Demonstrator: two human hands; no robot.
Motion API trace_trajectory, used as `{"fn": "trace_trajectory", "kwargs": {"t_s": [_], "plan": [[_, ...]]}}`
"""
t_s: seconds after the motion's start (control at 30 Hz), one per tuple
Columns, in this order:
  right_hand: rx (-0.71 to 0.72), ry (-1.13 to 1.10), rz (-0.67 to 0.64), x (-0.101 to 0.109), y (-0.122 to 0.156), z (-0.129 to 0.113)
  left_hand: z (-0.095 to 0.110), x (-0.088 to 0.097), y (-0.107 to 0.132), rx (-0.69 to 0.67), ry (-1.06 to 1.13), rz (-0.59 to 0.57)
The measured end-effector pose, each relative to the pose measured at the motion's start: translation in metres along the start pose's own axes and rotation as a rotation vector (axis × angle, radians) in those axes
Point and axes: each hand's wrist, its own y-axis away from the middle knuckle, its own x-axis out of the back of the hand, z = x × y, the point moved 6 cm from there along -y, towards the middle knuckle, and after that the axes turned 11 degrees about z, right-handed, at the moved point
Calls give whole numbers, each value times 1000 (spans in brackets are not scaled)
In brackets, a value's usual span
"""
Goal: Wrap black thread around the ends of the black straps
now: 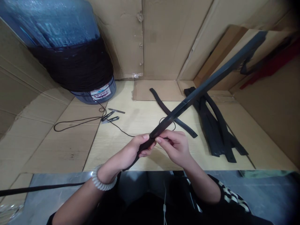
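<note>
A long, slim black stick [178,112] slants from the table's front edge up to the far right. My left hand [134,150] is closed round its lower part, with the thumb on top. Just right of it, my right hand [174,145] pinches thumb and forefinger together against the stick's side, seemingly on thin black cord; the fingers partly hide it. The cord [120,128] runs in from the left and passes behind my left hand. A loop of it shows above my right hand, behind the stick.
A large blue water bottle [67,22] wound with dark cord [77,65] stands at the back left. Thread snips [109,118] and a small pointed blade [117,111] lie near it. A black strap [161,101] and a pile of black straps [212,128] lie right. Cardboard walls surround the table.
</note>
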Motion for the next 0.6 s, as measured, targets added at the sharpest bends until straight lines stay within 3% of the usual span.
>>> {"fn": "trace_trajectory", "kwargs": {"t_s": [0.1,0.27,0.4,0.6], "plan": [[-33,14,45,2,0,2,-3,4,0,-67,-68,73],[-40,25,55,1,3,3,3,17,2,-265,-365,320],[-101,-45,24,-2,3,-1,0,13,1,-194,-248,314],[-345,-464,-23,-16,7,0,-5,5,0,-89,-45,277]]}}
